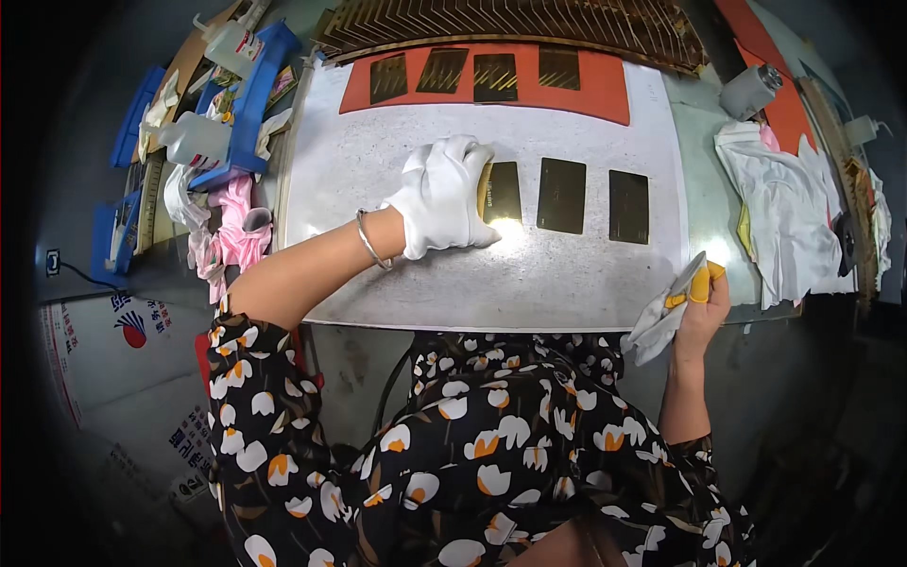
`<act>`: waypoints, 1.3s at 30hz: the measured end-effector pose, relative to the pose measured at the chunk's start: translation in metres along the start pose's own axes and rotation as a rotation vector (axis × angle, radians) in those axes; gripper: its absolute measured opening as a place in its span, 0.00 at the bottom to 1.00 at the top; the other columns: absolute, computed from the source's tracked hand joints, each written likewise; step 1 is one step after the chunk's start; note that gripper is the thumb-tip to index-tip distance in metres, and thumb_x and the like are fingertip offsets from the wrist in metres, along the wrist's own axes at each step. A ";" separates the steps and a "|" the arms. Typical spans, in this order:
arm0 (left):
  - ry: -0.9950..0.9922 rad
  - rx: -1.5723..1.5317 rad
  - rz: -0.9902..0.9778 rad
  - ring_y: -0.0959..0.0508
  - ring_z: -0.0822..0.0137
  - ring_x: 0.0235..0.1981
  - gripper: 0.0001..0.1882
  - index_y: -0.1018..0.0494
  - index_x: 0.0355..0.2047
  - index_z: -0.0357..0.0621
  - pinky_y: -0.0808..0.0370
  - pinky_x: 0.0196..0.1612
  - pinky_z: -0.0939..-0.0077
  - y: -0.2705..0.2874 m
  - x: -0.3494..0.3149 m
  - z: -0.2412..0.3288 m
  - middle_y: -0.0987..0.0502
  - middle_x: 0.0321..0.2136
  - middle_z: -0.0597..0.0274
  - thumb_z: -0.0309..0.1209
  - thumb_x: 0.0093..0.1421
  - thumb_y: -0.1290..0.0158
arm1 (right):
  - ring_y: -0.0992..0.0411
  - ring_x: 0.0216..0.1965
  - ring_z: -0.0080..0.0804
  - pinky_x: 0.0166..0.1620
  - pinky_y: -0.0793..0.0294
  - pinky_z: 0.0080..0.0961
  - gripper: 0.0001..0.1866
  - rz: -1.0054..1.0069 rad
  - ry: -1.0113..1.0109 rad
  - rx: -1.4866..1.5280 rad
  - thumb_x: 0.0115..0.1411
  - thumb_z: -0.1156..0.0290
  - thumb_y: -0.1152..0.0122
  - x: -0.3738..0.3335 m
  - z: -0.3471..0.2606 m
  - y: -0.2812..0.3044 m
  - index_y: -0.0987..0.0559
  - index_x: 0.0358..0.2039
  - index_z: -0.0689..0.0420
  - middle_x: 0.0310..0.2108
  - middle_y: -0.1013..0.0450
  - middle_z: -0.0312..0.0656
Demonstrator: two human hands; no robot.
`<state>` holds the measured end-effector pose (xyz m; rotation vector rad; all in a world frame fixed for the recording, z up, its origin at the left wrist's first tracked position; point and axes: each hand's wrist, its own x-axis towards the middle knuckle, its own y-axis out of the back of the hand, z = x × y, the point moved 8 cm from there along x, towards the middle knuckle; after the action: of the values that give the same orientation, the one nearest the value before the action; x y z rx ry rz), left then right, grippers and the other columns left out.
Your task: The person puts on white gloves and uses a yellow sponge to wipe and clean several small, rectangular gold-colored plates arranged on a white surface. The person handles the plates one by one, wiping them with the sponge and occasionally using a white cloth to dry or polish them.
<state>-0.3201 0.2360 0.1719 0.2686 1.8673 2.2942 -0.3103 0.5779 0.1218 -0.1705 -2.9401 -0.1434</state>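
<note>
The left hand (442,194), in a white glove, lies flat and spread over the left end of a dark glossy plate (502,194), pressing it onto the grey speckled mat (397,151); something yellowish shows under the fingers, but I cannot tell what. The plate is a dark, near-black rectangle with a mirror sheen, and a bright glare sits on the mat just at its 6 o'clock edge. Two more dark plates (595,200) of the same kind lie in a row toward 3 o'clock, each apart from the next.

The right hand (701,304), bare with yellow fingertip covers, is closed around a crumpled white cloth (661,321) at the mat's lower right corner, near the table's front edge.

The mat is open below the row of plates and toward 9 o'clock of the gloved hand. At 12 o'clock an orange sheet (605,90) bears four smaller dark pieces. Blue trays with squeeze bottles (194,140) crowd the left side; heaped white cloths (784,213) the right.
</note>
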 end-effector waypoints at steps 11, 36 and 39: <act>-0.008 -0.033 0.060 0.36 0.54 0.51 0.48 0.39 0.52 0.42 0.40 0.54 0.59 -0.001 -0.001 0.008 0.36 0.47 0.52 0.52 0.32 0.36 | 0.36 0.23 0.15 0.25 0.36 0.14 0.08 -0.037 -0.071 -0.004 0.61 0.73 0.49 0.002 -0.009 -0.007 0.29 0.38 0.63 0.26 0.33 0.32; 0.025 -0.182 0.022 0.29 0.51 0.40 0.37 0.37 0.47 0.39 0.30 0.44 0.64 0.011 0.007 0.009 0.32 0.39 0.50 0.37 0.35 0.37 | 0.37 0.21 0.15 0.26 0.37 0.12 0.10 -0.045 -0.105 0.083 0.62 0.69 0.49 -0.005 0.004 0.001 0.30 0.37 0.64 0.24 0.33 0.33; -0.010 -0.163 -0.004 0.30 0.51 0.40 0.37 0.36 0.46 0.38 0.31 0.42 0.64 0.002 0.004 0.008 0.31 0.39 0.49 0.39 0.35 0.37 | 0.36 0.25 0.15 0.29 0.36 0.12 0.09 -0.098 -0.094 0.082 0.63 0.71 0.52 0.000 -0.006 -0.009 0.30 0.37 0.64 0.28 0.33 0.33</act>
<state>-0.3224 0.2439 0.1751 0.2521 1.6621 2.4201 -0.3102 0.5688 0.1271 -0.0218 -3.0421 -0.0294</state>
